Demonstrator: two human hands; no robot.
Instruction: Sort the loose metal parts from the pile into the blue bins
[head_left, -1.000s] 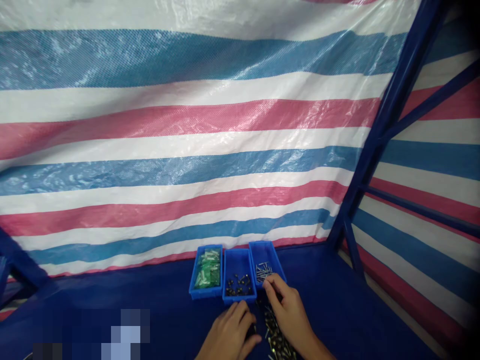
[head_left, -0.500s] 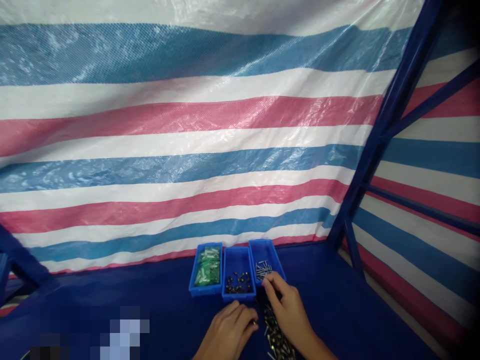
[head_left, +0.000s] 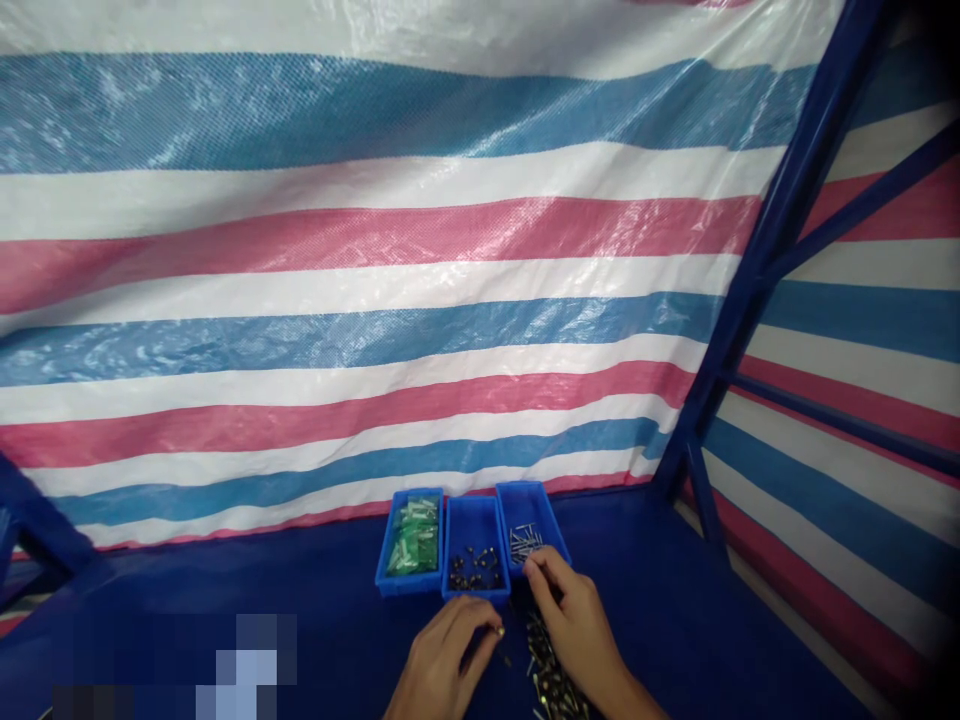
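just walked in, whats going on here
A person's left hand pinches a small brass-coloured metal piece before the middle rectangular blue plastic tray of dark metal pieces. The right hand is at the near end of the right blue plastic tray of thin silvery metal pins. Loose metal pieces lie piled beside that hand.

Workshop-type bay with makeshift enclosure. Striped plastic sheeting [head_left: 375,240] in red, white and blue closes the back and right side; a blue frame [head_left: 750,285] of posts and diagonal braces stands at the corner. The blue table [head_left: 337,610] bears three open bins [head_left: 471,517] of small parts and a loose heap of metal hardware [head_left: 553,680], fittings typical of bench work.
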